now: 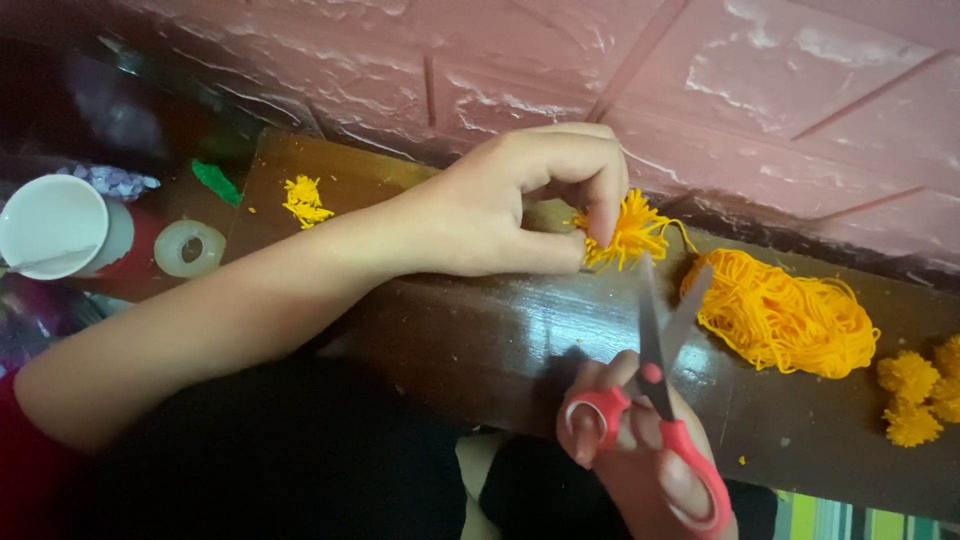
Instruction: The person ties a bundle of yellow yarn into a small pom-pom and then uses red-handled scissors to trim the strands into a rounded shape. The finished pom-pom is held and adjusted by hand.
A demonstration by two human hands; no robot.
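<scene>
My left hand (520,200) pinches a small orange yarn pom-pom (632,232) between thumb and fingers, holding it just above the dark wooden board (480,330). My right hand (640,450) grips red-handled scissors (662,380), fingers through the loops. The blades stand apart and point up at the pom-pom's lower edge. To the right of the blades a loose skein of orange yarn (785,315) lies on the board.
Finished orange pom-poms (915,395) sit at the board's right end. Yellow yarn clippings (303,200), a green scrap (215,182), a tape roll (189,248) and a white cup (52,225) lie at left. A pink brick-pattern wall (700,90) runs behind.
</scene>
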